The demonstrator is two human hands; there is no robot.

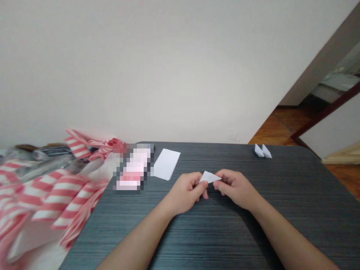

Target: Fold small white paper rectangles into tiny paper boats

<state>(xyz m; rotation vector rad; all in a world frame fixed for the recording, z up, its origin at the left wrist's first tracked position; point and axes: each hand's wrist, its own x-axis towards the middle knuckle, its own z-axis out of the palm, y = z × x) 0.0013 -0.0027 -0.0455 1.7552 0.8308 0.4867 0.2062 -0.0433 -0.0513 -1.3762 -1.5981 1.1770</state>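
Between my two hands is a small piece of folded white paper (209, 177), roughly triangular, held just above the dark table. My left hand (188, 190) pinches its left end, thumb on top. At the pointed right end, my right hand (234, 186) grips it between thumb and fingers. To the left of my hands lies a stack of white paper sheets (166, 164), flat on the table. Toward the far right of the table stands a folded paper piece (263, 151) with two pointed halves.
The dark wood-grain table (180, 240) meets a white wall (180, 75) at its far edge. A pixelated flat object (134, 167) lies at the table's left edge. Red-and-white striped cloth (53, 195) is heaped beyond that edge. A wooden floor (277, 125) shows at the right.
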